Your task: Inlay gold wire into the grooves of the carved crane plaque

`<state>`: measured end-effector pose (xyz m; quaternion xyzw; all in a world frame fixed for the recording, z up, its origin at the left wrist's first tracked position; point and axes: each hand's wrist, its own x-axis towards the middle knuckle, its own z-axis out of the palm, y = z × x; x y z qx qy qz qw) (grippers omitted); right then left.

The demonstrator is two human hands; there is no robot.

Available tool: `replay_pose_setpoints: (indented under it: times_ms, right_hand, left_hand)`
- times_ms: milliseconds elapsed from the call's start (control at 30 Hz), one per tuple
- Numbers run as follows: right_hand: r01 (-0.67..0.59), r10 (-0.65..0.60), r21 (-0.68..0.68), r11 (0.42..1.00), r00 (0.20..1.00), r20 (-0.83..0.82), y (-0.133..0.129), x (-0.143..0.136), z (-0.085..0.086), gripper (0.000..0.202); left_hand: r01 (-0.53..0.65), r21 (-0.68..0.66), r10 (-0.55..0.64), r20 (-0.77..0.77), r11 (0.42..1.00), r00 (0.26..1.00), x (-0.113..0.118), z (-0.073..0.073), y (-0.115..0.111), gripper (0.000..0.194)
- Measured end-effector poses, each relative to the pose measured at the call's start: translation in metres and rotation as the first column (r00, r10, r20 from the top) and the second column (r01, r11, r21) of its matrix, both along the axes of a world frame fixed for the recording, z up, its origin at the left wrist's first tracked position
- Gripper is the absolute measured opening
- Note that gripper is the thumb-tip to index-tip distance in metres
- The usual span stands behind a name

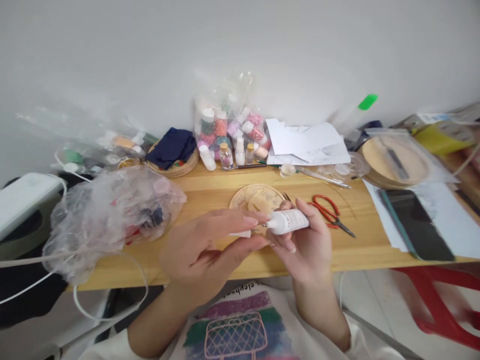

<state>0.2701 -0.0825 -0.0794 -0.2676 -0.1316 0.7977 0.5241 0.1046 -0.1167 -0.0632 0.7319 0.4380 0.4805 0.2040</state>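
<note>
White bottle (290,221) gripped in right hand (312,242), over worktop (367,242) toward front edge; left hand (208,245) pinching small white piece (242,234), partly hidden. Patterned wooden disc (257,197) farther from that edge.

The only view looks from the person's head, close above the near side of the table (369,245), facing forward and down across it to the wall (240,40) behind.
</note>
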Motion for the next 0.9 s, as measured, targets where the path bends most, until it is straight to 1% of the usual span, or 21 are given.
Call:
replay_pose_setpoints:
  times_ms: [100,167,233,300,367,400,533,700,900]
  right_hand:
    - [0.011,-0.012,0.022,1.0,1.0,0.025,-0.004,0.002,0.0,0.02]
    - [0.019,-0.021,0.046,0.999,0.999,0.038,-0.007,0.003,0.001,0.02]
    - [0.02,-0.024,0.073,0.997,0.999,0.048,-0.009,0.004,0.002,0.02]
    - [0.017,-0.022,0.094,0.995,0.998,0.051,-0.012,0.004,0.002,0.02]
    - [0.021,-0.026,0.103,0.994,0.999,0.047,-0.013,0.004,0.003,0.02]
    - [0.023,-0.027,0.102,0.995,0.999,0.043,-0.014,0.004,0.004,0.02]
    - [0.032,-0.035,0.089,0.995,0.999,0.038,-0.016,0.003,0.006,0.018]
    - [0.037,-0.043,0.109,0.993,0.998,0.051,-0.016,0.002,0.006,0.018]
    - [0.093,-0.098,0.091,0.992,0.993,0.059,-0.016,0.001,0.007,0.016]
  left_hand:
    - [0.019,0.007,-0.018,-0.077,1.0,0.997,0.002,0.005,-0.003,0.026]
    - [0.001,0.024,0.001,-0.095,1.0,0.995,0.004,0.009,-0.004,0.025]
    - [-0.055,0.071,0.057,-0.022,0.996,0.998,0.006,0.012,-0.006,0.022]
    - [-0.105,0.115,0.093,0.102,0.988,0.99,0.009,0.013,-0.007,0.023]
    - [-0.118,0.131,0.091,0.195,0.984,0.976,0.011,0.013,-0.009,0.028]
    - [-0.112,0.133,0.081,0.216,0.985,0.973,0.012,0.013,-0.009,0.03]
    - [-0.095,0.14,0.062,0.226,0.986,0.972,0.013,0.013,-0.01,0.028]
    - [-0.086,0.161,0.049,0.221,0.983,0.974,0.012,0.014,-0.009,0.028]
    - [-0.062,0.205,0.011,0.24,0.977,0.971,0.013,0.012,-0.006,0.032]
